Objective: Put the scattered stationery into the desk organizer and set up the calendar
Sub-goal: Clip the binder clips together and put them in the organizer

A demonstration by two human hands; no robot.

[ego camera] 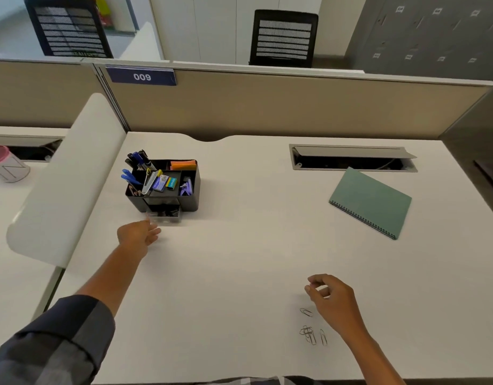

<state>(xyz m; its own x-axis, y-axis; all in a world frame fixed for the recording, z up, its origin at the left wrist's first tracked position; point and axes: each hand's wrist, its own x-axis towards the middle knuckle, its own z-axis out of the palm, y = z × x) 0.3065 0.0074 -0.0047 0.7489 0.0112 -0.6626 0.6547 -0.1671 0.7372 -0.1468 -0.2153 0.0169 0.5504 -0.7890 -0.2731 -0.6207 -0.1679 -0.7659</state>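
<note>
From the head view, the left hand [138, 236] reaches with loose fingers toward the organizer's [163, 184] little open drawer [164, 216], likely to hold it ready. The right hand [330, 294] hangs with fingertips curled together above the paper clips [309, 333] on the bench [239, 259]; whether it pinches one is unclear. The green calendar [371, 202] lies flat, well apart.

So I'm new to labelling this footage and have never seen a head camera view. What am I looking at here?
One camera worn on a person's head looks down at a white desk. The left hand reaches toward the clear drawer pulled out of the black desk organizer, which holds pens and other stationery. The right hand has curled fingers above loose paper clips; whether it pinches one is too small to tell. A green spiral calendar lies flat further back.
</note>
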